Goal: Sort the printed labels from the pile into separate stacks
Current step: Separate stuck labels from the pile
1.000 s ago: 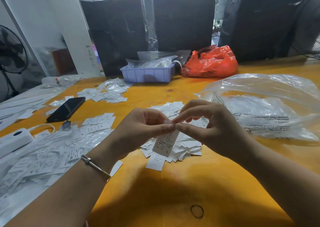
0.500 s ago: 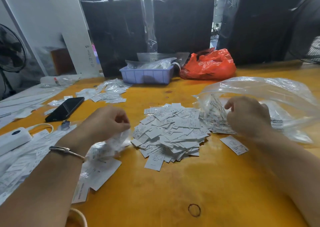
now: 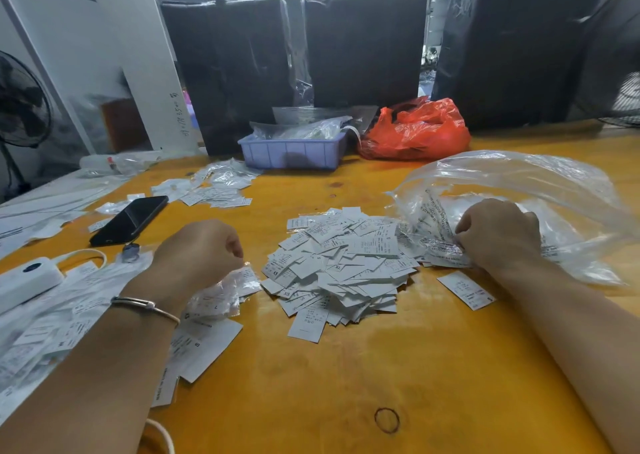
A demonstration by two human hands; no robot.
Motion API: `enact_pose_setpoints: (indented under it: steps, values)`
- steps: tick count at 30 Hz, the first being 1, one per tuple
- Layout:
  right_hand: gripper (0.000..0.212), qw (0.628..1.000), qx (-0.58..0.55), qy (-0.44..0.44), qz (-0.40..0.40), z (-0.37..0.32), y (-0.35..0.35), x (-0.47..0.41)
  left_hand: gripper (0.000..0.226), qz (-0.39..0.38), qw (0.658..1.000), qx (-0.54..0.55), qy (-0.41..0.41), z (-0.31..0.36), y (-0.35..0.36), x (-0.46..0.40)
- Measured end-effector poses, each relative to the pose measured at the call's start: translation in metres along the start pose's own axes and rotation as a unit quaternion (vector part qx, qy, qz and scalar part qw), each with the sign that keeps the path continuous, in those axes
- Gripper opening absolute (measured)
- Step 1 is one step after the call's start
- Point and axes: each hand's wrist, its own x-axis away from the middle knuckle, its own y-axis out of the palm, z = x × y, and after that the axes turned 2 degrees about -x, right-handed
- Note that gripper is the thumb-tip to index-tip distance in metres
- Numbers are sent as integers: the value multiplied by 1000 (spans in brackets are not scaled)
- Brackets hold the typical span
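A pile of small white printed labels (image 3: 341, 266) lies in the middle of the yellow table (image 3: 346, 384). My left hand (image 3: 199, 253) is left of the pile, fingers curled, gripping a small clear bag of labels (image 3: 221, 292). My right hand (image 3: 498, 234) is right of the pile, pinching the edge of a large clear plastic bag (image 3: 519, 190) holding printed packets. One single label (image 3: 465, 289) lies alone by my right wrist. More labels in clear sleeves (image 3: 52, 322) cover the table's left side.
A black phone (image 3: 130, 220) and a white power bank (image 3: 26, 280) lie at the left. A lilac bin (image 3: 294, 150) and a red bag (image 3: 415, 131) stand at the back, before black wrapped bales. A rubber band (image 3: 387, 419) lies near the front edge.
A second ago both hands pinched one label over the pile. They then parted: the left went to the bagged labels, the right to the big bag. One label now lies at the right.
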Motion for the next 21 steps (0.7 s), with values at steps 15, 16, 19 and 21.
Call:
enact_pose_setpoints:
  steps: [15, 16, 19, 21]
  values:
    - [15, 999, -15, 8, 29, 7, 8, -7, 3, 5, 975, 168, 145, 35, 10, 15]
    - [15, 1000, -20, 5, 21, 8, 9, -7, 3, 5, 974, 169, 147, 36, 10, 16]
    - [42, 999, -38, 6, -22, 8, 11, -8, 3, 2, 973, 171, 155, 38, 11, 17]
    - [43, 999, -38, -2, -14, 8, 12, -8, 4, -2, 973, 171, 157, 39, 12, 18]
